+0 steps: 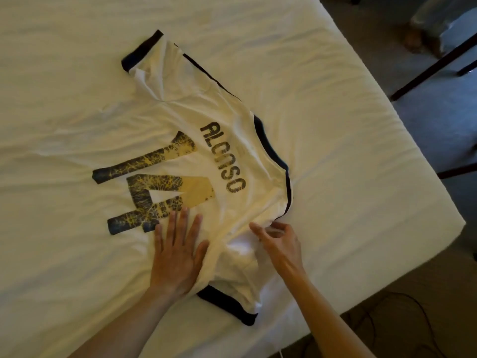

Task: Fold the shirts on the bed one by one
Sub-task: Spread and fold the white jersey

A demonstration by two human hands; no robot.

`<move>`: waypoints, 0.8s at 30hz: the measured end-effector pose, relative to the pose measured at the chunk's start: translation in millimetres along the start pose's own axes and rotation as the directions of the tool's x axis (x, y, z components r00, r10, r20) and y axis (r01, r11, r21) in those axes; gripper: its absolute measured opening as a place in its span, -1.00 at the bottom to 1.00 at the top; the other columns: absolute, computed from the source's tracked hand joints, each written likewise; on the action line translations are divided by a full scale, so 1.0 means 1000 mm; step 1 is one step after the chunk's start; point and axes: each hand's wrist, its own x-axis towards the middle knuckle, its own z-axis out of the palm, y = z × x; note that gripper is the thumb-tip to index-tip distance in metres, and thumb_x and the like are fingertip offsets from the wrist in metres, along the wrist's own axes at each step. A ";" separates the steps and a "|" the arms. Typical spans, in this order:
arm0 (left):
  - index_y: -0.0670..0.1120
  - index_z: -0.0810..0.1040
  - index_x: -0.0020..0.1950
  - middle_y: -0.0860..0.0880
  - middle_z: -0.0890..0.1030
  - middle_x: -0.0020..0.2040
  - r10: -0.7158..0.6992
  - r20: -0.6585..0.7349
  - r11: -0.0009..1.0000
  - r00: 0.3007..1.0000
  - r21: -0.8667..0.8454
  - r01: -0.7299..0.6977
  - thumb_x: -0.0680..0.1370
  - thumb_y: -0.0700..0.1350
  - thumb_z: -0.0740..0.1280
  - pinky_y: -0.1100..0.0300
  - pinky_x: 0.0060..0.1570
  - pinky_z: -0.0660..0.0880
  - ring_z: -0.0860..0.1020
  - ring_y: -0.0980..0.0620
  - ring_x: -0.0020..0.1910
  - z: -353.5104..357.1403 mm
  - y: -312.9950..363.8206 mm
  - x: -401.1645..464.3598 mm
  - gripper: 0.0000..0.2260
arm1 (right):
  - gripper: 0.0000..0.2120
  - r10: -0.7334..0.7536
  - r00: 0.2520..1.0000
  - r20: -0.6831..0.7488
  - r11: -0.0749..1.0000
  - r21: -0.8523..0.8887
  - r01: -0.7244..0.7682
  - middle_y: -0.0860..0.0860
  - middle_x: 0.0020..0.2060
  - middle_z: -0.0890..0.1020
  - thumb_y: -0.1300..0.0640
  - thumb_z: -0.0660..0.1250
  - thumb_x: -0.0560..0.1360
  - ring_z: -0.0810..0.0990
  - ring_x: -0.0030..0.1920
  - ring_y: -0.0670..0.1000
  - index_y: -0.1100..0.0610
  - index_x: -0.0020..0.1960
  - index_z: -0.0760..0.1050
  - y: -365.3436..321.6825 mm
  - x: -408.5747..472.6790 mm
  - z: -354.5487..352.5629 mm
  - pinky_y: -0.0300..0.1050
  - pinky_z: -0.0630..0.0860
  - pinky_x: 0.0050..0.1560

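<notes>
Left hand [178, 257] is pressing flat, fingers straight, on the white jersey [206, 140] lying back-up on the bed [361, 125], number 14 showing. Right hand [277, 244] is pinching the fabric near the dark-trimmed collar [273, 151].

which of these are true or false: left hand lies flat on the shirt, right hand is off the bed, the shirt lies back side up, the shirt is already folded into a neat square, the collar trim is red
1. The left hand lies flat on the shirt. True.
2. The right hand is off the bed. False: it pinches the fabric near the shoulder.
3. The shirt lies back side up. True: the name and number show.
4. The shirt is already folded into a neat square. False: it lies spread out, both sleeves out.
5. The collar trim is red. False: it is dark.
</notes>
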 end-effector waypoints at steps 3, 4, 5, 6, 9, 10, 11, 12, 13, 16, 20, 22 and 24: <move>-0.03 0.12 0.62 -0.14 0.04 0.63 -0.005 0.004 1.000 1.000 -0.009 0.005 0.64 0.19 -0.05 -0.29 0.49 0.04 0.04 -0.21 0.60 0.001 0.003 -0.009 -0.42 | -0.34 -0.021 0.991 0.128 0.978 -0.204 0.047 -0.12 -0.10 0.63 -0.41 0.51 0.16 0.61 -0.05 -0.05 0.00 0.06 0.50 0.012 -0.013 0.021 -0.02 0.57 0.04; -0.01 0.09 0.63 -0.13 0.01 0.63 -0.009 0.011 1.000 1.000 -0.016 0.009 0.64 0.19 -0.08 -0.28 0.50 0.02 0.01 -0.19 0.60 0.001 0.002 -0.011 -0.42 | -0.54 -0.041 0.984 0.173 0.956 -0.280 0.089 -0.11 -0.21 0.62 -0.31 0.52 0.27 0.60 -0.14 -0.04 0.01 -0.07 0.52 0.016 -0.015 0.021 -0.07 0.54 -0.06; 0.00 0.04 0.63 -0.11 -0.04 0.64 -0.016 0.023 1.000 1.000 -0.025 0.016 0.64 0.21 -0.11 -0.27 0.51 -0.01 -0.03 -0.17 0.61 0.003 0.001 -0.013 -0.41 | -0.66 -0.054 0.978 0.200 0.935 -0.334 0.120 -0.08 -0.34 0.57 -0.20 0.49 0.39 0.57 -0.25 -0.03 0.04 -0.22 0.49 0.020 -0.015 0.017 -0.12 0.48 -0.19; 0.03 -0.03 0.64 -0.08 -0.11 0.64 -0.028 0.039 0.999 0.999 -0.034 0.029 0.64 0.23 -0.15 -0.24 0.52 -0.07 -0.10 -0.14 0.61 0.004 0.000 -0.013 -0.41 | -0.64 -0.054 0.981 0.187 0.926 -0.358 0.119 -0.04 -0.42 0.51 -0.11 0.44 0.48 0.53 -0.34 -0.01 0.08 -0.33 0.43 0.027 -0.016 0.010 -0.12 0.41 -0.30; 0.12 -0.27 0.61 0.00 -0.34 0.60 -0.086 0.089 0.995 0.992 -0.043 0.091 0.59 0.30 -0.30 -0.18 0.52 -0.27 -0.34 -0.04 0.58 0.004 0.003 -0.009 -0.38 | -0.58 -0.137 0.991 0.011 0.927 -0.351 0.132 -0.05 -0.47 0.51 -0.07 0.26 0.62 0.49 -0.42 -0.06 0.09 -0.36 0.42 0.047 -0.031 -0.004 -0.25 0.32 -0.45; 0.12 -0.31 0.60 0.00 -0.37 0.59 -0.101 0.097 0.994 0.990 -0.027 0.104 0.57 0.30 -0.33 -0.18 0.51 -0.30 -0.37 -0.05 0.57 0.003 0.005 -0.008 -0.38 | -0.58 -0.174 0.985 -0.010 0.939 -0.303 0.163 -0.06 -0.47 0.50 -0.13 0.24 0.61 0.49 -0.43 -0.10 0.05 -0.35 0.42 0.051 -0.043 -0.001 -0.31 0.30 -0.47; 0.12 -0.33 0.59 0.00 -0.38 0.59 -0.116 0.104 0.993 0.988 -0.012 0.118 0.57 0.29 -0.33 -0.18 0.50 -0.32 -0.37 -0.06 0.57 0.003 0.007 -0.008 -0.39 | -0.58 -0.182 0.983 -0.003 0.955 -0.240 0.176 -0.07 -0.48 0.49 -0.21 0.24 0.58 0.49 -0.43 -0.13 0.02 -0.34 0.41 0.053 -0.057 0.005 -0.32 0.31 -0.46; 0.11 -0.33 0.59 -0.01 -0.37 0.59 -0.137 0.108 0.990 0.985 -0.003 0.138 0.58 0.28 -0.31 -0.19 0.50 -0.33 -0.35 -0.07 0.57 0.002 0.010 -0.009 -0.39 | -0.57 -0.163 0.987 0.018 0.968 -0.189 0.163 -0.08 -0.48 0.48 -0.30 0.27 0.52 0.49 -0.43 -0.14 0.00 -0.33 0.40 0.054 -0.068 0.011 -0.32 0.31 -0.44; 0.11 -0.31 0.60 -0.02 -0.36 0.60 -0.159 0.111 0.987 0.981 -0.001 0.160 0.60 0.27 -0.28 -0.21 0.50 -0.32 -0.34 -0.09 0.57 0.002 0.012 -0.011 -0.41 | -0.55 -0.131 0.991 0.040 0.976 -0.173 0.136 -0.09 -0.48 0.48 -0.37 0.31 0.46 0.48 -0.43 -0.14 -0.01 -0.32 0.41 0.056 -0.078 0.017 -0.29 0.32 -0.42; 0.09 -0.26 0.61 -0.04 -0.30 0.61 -0.187 0.104 0.981 0.977 -0.028 0.191 0.64 0.25 -0.22 -0.23 0.50 -0.29 -0.29 -0.11 0.59 0.007 0.018 -0.024 -0.42 | -0.62 -0.096 0.988 0.120 0.942 -0.311 0.130 -0.10 -0.46 0.51 -0.26 0.43 0.41 0.50 -0.44 -0.13 0.01 -0.29 0.45 0.073 -0.093 0.023 -0.23 0.35 -0.47; 0.09 -0.26 0.61 -0.04 -0.30 0.61 -0.172 0.100 0.982 0.980 -0.060 0.178 0.59 0.29 -0.25 -0.23 0.51 -0.29 -0.31 -0.10 0.58 0.010 0.017 -0.033 -0.37 | -0.66 0.085 0.951 0.298 0.912 -0.408 0.046 -0.05 -0.47 0.52 -0.06 0.43 0.50 0.48 -0.51 -0.14 0.07 -0.34 0.44 0.091 -0.093 0.012 -0.31 0.33 -0.51; 0.11 -0.23 0.62 -0.02 -0.30 0.62 -0.148 0.100 0.983 0.984 -0.095 0.157 0.60 0.30 -0.22 -0.21 0.51 -0.29 -0.32 -0.08 0.58 0.010 0.014 -0.038 -0.38 | -0.73 0.261 0.865 0.429 0.846 -0.534 0.010 -0.03 -0.34 0.58 -0.09 0.42 0.50 0.54 -0.36 -0.10 0.07 -0.23 0.51 0.092 -0.088 -0.001 -0.28 0.41 -0.40; 0.15 -0.20 0.62 0.00 -0.27 0.62 -0.124 0.093 0.983 0.988 -0.123 0.135 0.61 0.30 -0.19 -0.20 0.52 -0.27 -0.30 -0.06 0.59 0.011 0.009 -0.043 -0.40 | -0.73 0.377 0.791 0.483 0.767 -0.641 0.026 -0.03 -0.25 0.61 -0.13 0.44 0.47 0.58 -0.26 -0.07 0.07 -0.14 0.53 0.092 -0.085 -0.016 -0.24 0.46 -0.32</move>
